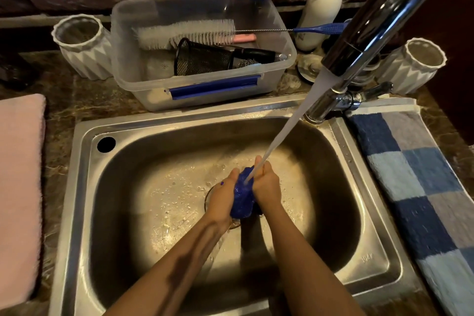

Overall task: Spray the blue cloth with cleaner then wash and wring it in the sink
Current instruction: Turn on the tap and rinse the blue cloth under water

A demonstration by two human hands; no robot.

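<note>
The blue cloth is bunched into a wet wad over the drain of the steel sink. My left hand grips its left side and my right hand grips its right side, both closed around it. Water streams from the chrome tap straight onto the top of the cloth between my hands. The lower end of the cloth hangs below my palms. No spray bottle of cleaner is in my hands.
A clear plastic tub with brushes and a black mesh cup stands behind the sink. White ribbed cups flank it. A white pump bottle stands at the back. A blue checked towel lies right, a pink towel left.
</note>
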